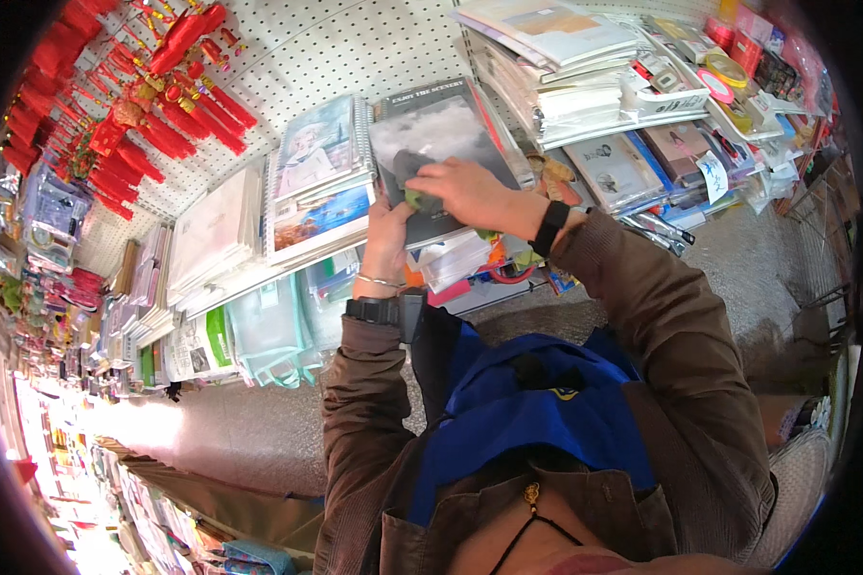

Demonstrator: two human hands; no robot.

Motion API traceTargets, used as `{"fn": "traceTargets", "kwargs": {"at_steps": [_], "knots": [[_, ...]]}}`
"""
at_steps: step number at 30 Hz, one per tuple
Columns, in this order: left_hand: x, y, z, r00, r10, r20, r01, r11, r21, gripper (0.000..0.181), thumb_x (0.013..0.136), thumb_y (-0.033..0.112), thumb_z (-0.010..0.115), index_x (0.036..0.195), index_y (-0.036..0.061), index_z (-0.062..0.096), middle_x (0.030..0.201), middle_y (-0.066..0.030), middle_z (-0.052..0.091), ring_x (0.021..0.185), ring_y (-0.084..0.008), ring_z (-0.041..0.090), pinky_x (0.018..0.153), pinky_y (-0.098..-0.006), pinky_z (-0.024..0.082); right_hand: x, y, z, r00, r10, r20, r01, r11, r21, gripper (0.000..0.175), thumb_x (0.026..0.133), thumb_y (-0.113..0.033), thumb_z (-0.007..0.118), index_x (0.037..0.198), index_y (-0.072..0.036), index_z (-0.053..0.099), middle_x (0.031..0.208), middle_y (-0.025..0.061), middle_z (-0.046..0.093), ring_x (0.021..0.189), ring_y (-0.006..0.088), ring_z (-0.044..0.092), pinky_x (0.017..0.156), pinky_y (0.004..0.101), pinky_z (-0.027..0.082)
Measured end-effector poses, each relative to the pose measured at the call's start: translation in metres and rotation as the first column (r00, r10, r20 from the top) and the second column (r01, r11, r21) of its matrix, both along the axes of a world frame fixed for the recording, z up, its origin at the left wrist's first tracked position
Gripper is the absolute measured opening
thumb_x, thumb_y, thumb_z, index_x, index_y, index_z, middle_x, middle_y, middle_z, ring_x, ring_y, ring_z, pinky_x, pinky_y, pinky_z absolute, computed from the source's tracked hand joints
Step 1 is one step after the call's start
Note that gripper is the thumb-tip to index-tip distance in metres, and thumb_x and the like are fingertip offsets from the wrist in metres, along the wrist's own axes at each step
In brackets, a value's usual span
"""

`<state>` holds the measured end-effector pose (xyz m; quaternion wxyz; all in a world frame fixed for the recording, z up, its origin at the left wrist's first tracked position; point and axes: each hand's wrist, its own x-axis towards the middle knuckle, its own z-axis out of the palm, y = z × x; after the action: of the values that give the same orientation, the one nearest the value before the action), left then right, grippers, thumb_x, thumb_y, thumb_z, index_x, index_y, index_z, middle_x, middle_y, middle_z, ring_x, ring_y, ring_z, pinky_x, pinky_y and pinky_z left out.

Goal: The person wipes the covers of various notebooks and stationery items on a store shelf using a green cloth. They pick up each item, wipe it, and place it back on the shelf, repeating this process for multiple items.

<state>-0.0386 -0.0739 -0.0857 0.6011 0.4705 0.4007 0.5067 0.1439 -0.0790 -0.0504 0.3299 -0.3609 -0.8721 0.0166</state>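
Observation:
A notebook with a black and grey cloud picture on its cover (439,129) lies before me on a shelf of stationery. My right hand (475,190) is over the cover, its fingertips on a crumpled dark grey and green piece that looks like a cloth (408,167). My left hand (386,233) is at the notebook's near left edge, its thumb on the cover beside the green part. The left fingers are partly hidden. Left of the notebook lie a spiral notebook with a drawn figure (313,147) and one with a blue seaside picture (323,219).
Pale books (216,230) are stacked to the left, under red tasselled ornaments (126,115) on a white pegboard (331,43). A tall book stack (568,65) and a white tray (665,104) stand at right. Clear teal-edged bags (270,323) hang below the shelf edge.

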Motion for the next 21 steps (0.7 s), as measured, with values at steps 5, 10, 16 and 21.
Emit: {"fn": "traceTargets", "kwargs": {"at_steps": [5,10,16,21], "knots": [[0.001,-0.003,-0.006,0.999,-0.022,0.029,0.021,0.998,0.060,0.055,0.080,-0.002,0.056,0.133,-0.0067,0.041,0.121,-0.0135,0.056,0.106,-0.0211,0.056,0.090,-0.0322,0.047,0.009,0.045,-0.015,0.941,-0.209,0.267,0.210,0.977,0.025,0.046,0.078,-0.001,0.052,0.122,-0.014,0.057,0.117,0.0080,0.059,0.100,0.0323,0.058,0.084,0.0417,0.050],[0.002,-0.003,-0.009,0.997,0.075,-0.036,-0.067,0.979,0.195,0.064,0.079,-0.001,0.061,0.139,-0.0029,0.038,0.126,-0.0131,0.054,0.108,-0.0195,0.053,0.090,-0.0299,0.045,0.025,0.044,-0.015,0.907,-0.354,0.228,0.309,0.928,0.210,0.032,0.081,-0.006,0.051,0.112,-0.007,0.058,0.094,0.0104,0.064,0.087,0.0320,0.064,0.077,0.0409,0.052],[-0.003,-0.019,-0.014,0.997,0.078,0.025,-0.082,0.978,0.193,0.032,0.081,0.000,0.063,0.111,-0.0049,0.053,0.098,-0.0073,0.061,0.085,-0.0145,0.056,0.075,-0.0281,0.048,0.063,-0.045,-0.008,0.929,-0.242,0.281,0.233,0.970,0.067,0.039,0.077,0.000,0.054,0.116,-0.001,0.058,0.102,0.0177,0.062,0.094,0.0362,0.061,0.080,0.0398,0.051],[-0.018,-0.056,-0.002,0.996,0.023,0.092,-0.044,0.971,0.235,0.040,0.081,-0.004,0.060,0.120,-0.0046,0.050,0.107,-0.0075,0.060,0.094,-0.0134,0.056,0.080,-0.0269,0.047,0.100,-0.112,0.022,0.993,-0.049,-0.103,-0.025,0.787,-0.616,0.050,0.071,0.009,0.048,0.118,0.002,0.061,0.112,0.0170,0.065,0.102,0.0267,0.063,0.090,0.0305,0.047]]}}
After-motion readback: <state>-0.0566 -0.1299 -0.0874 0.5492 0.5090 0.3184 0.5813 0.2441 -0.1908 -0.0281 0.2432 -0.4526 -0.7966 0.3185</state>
